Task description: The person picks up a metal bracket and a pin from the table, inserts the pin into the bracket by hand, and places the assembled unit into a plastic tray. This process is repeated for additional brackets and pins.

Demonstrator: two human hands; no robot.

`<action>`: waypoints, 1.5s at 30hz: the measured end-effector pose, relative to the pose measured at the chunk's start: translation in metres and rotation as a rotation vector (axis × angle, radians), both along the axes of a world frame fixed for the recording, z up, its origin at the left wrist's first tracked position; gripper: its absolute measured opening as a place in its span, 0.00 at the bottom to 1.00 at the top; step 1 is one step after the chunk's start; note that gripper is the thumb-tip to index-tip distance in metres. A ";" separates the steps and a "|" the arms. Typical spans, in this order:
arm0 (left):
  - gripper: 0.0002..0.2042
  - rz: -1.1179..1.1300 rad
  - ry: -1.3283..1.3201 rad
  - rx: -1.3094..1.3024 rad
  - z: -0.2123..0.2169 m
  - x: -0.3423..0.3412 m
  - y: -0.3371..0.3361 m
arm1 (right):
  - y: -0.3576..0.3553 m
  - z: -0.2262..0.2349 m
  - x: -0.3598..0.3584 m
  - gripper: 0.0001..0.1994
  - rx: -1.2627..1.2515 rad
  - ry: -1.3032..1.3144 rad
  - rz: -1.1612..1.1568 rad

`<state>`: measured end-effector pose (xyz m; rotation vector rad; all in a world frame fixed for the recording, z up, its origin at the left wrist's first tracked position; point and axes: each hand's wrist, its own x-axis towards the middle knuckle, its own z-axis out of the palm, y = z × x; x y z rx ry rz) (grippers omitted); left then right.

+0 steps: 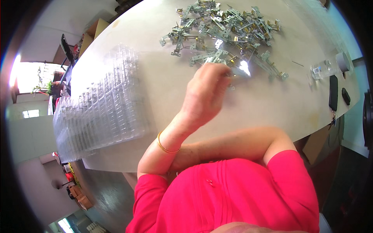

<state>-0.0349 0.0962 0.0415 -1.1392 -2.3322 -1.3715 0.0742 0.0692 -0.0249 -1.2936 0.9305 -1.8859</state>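
Note:
My left hand (208, 91) is raised over the table at the near edge of a heap of metal brackets (217, 31). Its fingers are curled together, and what they may hold is hidden from view. A yellow bangle (165, 143) circles that wrist. My right forearm (233, 141) lies across the front of my body and passes beneath the left forearm. The fingers of my right hand are hidden there. The brackets are silvery, flat and perforated, with some yellowish parts, tangled together. A very bright reflection (244, 68) glints just right of my left fingers.
On the left stands a large stack of clear plastic trays (105, 101), reaching the table's edge. To the right lie a clear bottle (324, 70), a long black case (333, 93), a small black object (345, 96) and a thin pin (298, 63). Clear plastic sheeting (314, 27) covers the far right.

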 end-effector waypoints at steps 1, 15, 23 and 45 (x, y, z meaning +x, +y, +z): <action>0.09 0.030 -0.221 0.082 -0.001 -0.002 -0.007 | 0.001 0.006 0.002 0.18 -0.099 -0.526 0.245; 0.12 0.090 -1.164 0.773 -0.036 -0.010 -0.095 | 0.037 0.023 -0.028 0.06 0.434 0.355 -0.112; 0.10 0.263 -1.038 0.704 -0.049 0.004 -0.101 | 0.083 0.028 -0.049 0.05 0.519 -0.117 -0.860; 0.09 0.350 -0.887 0.364 -0.046 0.011 -0.095 | 0.101 0.020 -0.058 0.06 0.510 -0.378 -1.186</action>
